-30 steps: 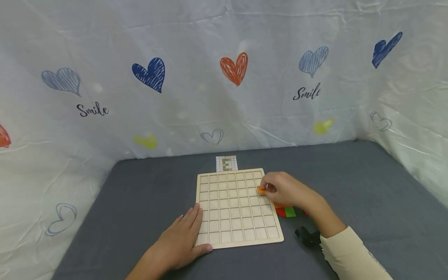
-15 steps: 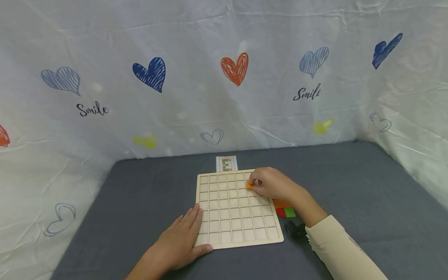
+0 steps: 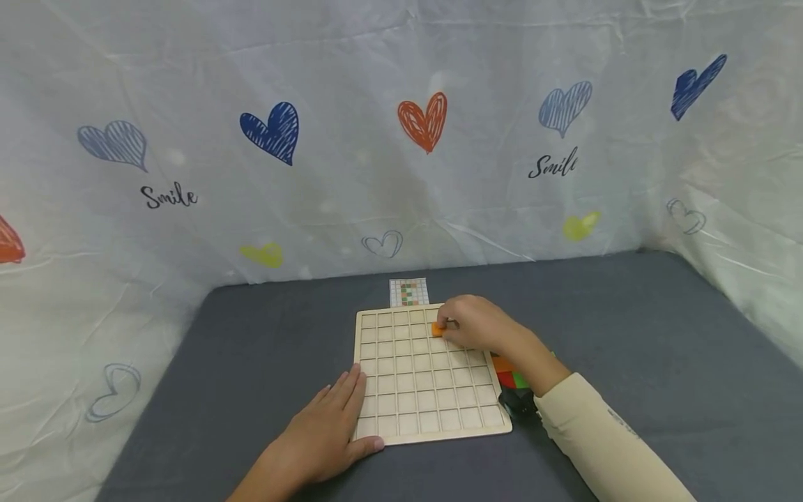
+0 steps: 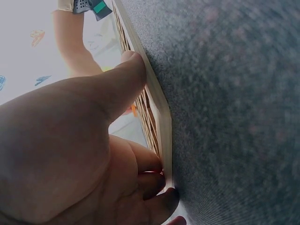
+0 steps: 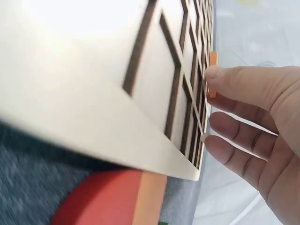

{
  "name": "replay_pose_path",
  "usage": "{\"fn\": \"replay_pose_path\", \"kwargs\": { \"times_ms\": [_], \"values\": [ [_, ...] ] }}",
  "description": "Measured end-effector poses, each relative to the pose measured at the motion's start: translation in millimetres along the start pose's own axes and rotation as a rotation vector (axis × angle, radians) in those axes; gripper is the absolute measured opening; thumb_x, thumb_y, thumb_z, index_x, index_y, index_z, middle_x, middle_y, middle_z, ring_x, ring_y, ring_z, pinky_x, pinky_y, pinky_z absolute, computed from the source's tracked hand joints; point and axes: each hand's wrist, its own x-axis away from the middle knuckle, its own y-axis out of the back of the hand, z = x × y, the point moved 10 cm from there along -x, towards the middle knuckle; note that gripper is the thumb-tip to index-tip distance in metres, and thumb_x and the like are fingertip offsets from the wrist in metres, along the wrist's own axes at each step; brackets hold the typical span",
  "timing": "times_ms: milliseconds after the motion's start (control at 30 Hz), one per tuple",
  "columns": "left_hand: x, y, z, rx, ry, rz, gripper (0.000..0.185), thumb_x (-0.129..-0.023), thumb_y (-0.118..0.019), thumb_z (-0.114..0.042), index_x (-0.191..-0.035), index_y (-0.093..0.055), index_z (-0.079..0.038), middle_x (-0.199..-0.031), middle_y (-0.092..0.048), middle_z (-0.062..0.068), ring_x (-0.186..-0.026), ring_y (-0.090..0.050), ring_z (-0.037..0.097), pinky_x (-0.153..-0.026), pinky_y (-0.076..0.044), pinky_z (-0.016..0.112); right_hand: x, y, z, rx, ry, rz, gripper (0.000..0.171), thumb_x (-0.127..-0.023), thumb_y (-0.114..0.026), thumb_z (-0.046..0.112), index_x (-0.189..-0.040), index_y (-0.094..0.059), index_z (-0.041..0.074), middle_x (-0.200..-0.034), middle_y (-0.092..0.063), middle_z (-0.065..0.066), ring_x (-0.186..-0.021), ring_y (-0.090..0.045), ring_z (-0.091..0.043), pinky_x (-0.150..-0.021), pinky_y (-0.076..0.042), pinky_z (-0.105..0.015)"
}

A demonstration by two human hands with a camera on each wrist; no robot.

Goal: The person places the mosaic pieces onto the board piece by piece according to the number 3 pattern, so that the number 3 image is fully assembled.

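A pale wooden grid board (image 3: 414, 382) lies on the grey table in the head view. My right hand (image 3: 475, 324) is over its far right part and pinches a small orange tile (image 3: 437, 330) between thumb and forefinger. In the right wrist view the orange tile (image 5: 213, 75) stands edge-on at the grid, the other fingers loosely bent. My left hand (image 3: 320, 432) rests at the board's near left corner, fingers extended along the left side and thumb on the near edge. The left wrist view shows the left thumb (image 4: 129, 77) against the board's rim (image 4: 157, 101).
A small printed card (image 3: 408, 292) with a coloured grid pattern lies behind the board. Right of the board are red, orange and green pieces (image 3: 507, 378), partly hidden by the right forearm. A white curtain (image 3: 339, 174) with hearts hangs behind the grey table (image 3: 263, 348).
My right hand has carried the orange tile leftward from the board's right edge to squares further in, near the far side. The left hand has stayed in place.
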Motion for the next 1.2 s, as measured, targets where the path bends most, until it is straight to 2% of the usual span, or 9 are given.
{"fn": "replay_pose_path", "kwargs": {
  "times_ms": [333,567,667,800,900,1033,1067,1100,1200],
  "values": [
    [0.0,-2.9,1.5,-0.008,0.008,0.014,0.088,-0.085,-0.040,-0.062,-0.141,-0.021,0.003,-0.147,-0.013,0.017,-0.133,-0.017,0.031,-0.101,-0.026,0.049,-4.0,-3.2,5.4,0.006,0.026,-0.011,0.012,-0.079,-0.064,0.005,-0.074,-0.067,0.016,-0.074,-0.060,0.007,-0.060,-0.047,-0.008,-0.055,-0.041,-0.025],
    [-0.5,-2.3,1.9,-0.004,0.009,0.008,0.088,-0.086,-0.039,-0.063,-0.142,-0.021,0.002,-0.147,-0.013,0.017,-0.133,-0.017,0.031,-0.101,-0.025,0.049,-7.6,-4.8,4.9,0.022,0.018,-0.006,0.014,-0.080,-0.064,0.005,-0.078,-0.070,0.017,-0.081,-0.063,0.008,-0.065,-0.050,-0.007,-0.061,-0.044,-0.025],
    [-1.3,-2.3,1.7,-0.006,0.008,0.004,0.088,-0.086,-0.039,-0.063,-0.142,-0.021,0.002,-0.147,-0.013,0.017,-0.133,-0.017,0.030,-0.101,-0.025,0.048,-8.5,-4.7,4.4,0.020,0.012,-0.002,0.015,-0.081,-0.064,0.005,-0.076,-0.070,0.017,-0.078,-0.063,0.008,-0.062,-0.049,-0.007,-0.060,-0.043,-0.025],
    [-1.8,-3.1,2.0,-0.008,0.007,0.001,0.088,-0.086,-0.038,-0.063,-0.142,-0.020,0.002,-0.148,-0.012,0.017,-0.133,-0.016,0.030,-0.101,-0.025,0.048,-7.6,-3.2,7.7,0.036,0.018,0.021,0.020,-0.082,-0.062,0.004,-0.065,-0.065,0.015,-0.061,-0.049,0.009,-0.055,-0.039,-0.007,-0.054,-0.037,-0.024],
    [-1.2,-2.9,2.6,-0.012,0.009,-0.002,0.088,-0.086,-0.038,-0.063,-0.142,-0.020,0.002,-0.148,-0.012,0.016,-0.133,-0.016,0.030,-0.101,-0.025,0.048,-4.6,-3.6,12.4,0.059,0.038,0.060,0.023,-0.083,-0.059,0.002,-0.062,-0.060,0.012,-0.058,-0.040,0.008,-0.055,-0.034,-0.008,-0.053,-0.033,-0.024],
    [0.1,-1.4,2.3,-0.026,0.005,-0.013,0.087,-0.086,-0.040,-0.062,-0.142,-0.020,0.002,-0.147,-0.013,0.017,-0.133,-0.017,0.030,-0.101,-0.025,0.048,4.3,-3.8,19.7,0.087,0.109,0.093,0.019,-0.084,-0.056,-0.001,-0.076,-0.065,0.013,-0.076,-0.056,0.005,-0.069,-0.047,-0.010,-0.067,-0.042,-0.029],
    [0.2,-1.1,2.0,-0.026,0.004,-0.016,0.087,-0.086,-0.040,-0.062,-0.142,-0.020,0.003,-0.147,-0.013,0.017,-0.133,-0.017,0.030,-0.101,-0.026,0.048,7.0,-3.4,20.7,0.075,0.134,0.098,0.019,-0.084,-0.055,-0.003,-0.077,-0.065,0.012,-0.075,-0.056,0.002,-0.070,-0.047,-0.012,-0.067,-0.042,-0.031],
    [0.2,-0.9,1.7,-0.023,0.002,-0.018,0.087,-0.086,-0.040,-0.061,-0.142,-0.020,0.003,-0.147,-0.013,0.017,-0.133,-0.017,0.030,-0.101,-0.025,0.048,9.9,-1.5,19.6,0.056,0.139,0.089,0.020,-0.085,-0.055,-0.003,-0.082,-0.067,0.013,-0.081,-0.059,0.001,-0.074,-0.050,-0.013,-0.072,-0.044,-0.033],
    [-0.3,-1.5,1.3,-0.015,0.001,-0.013,0.087,-0.086,-0.040,-0.062,-0.142,-0.019,0.002,-0.147,-0.013,0.017,-0.133,-0.017,0.030,-0.101,-0.025,0.048,19.0,8.5,6.8,-0.026,0.084,0.051,0.020,-0.085,-0.054,-0.003,-0.087,-0.069,0.011,-0.088,-0.062,-0.001,-0.079,-0.053,-0.015,-0.074,-0.045,-0.034]
  ]
}}
